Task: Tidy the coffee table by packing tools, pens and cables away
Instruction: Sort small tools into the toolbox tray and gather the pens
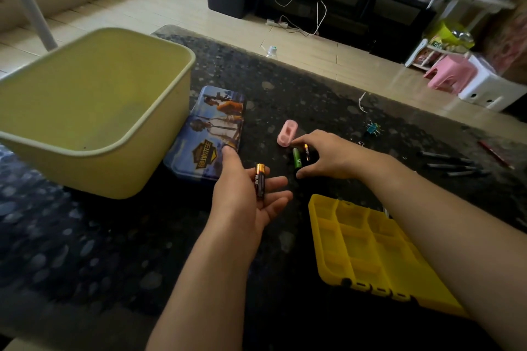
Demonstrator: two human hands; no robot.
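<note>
My left hand lies palm up over the dark speckled coffee table, with a black and gold battery resting across its fingers. My right hand hovers palm down just to the right, its fingers arched over a green battery and a second black battery that lie on the table; whether they are gripped I cannot tell. A small pink case sits just beyond them. Several dark pens and a red pen lie at the right.
A large empty yellow-green tub stands at the left, with a printed blue tin box beside it. An open yellow compartment organiser lies near my right forearm. Coloured binder clips and a twisted wire lie further back.
</note>
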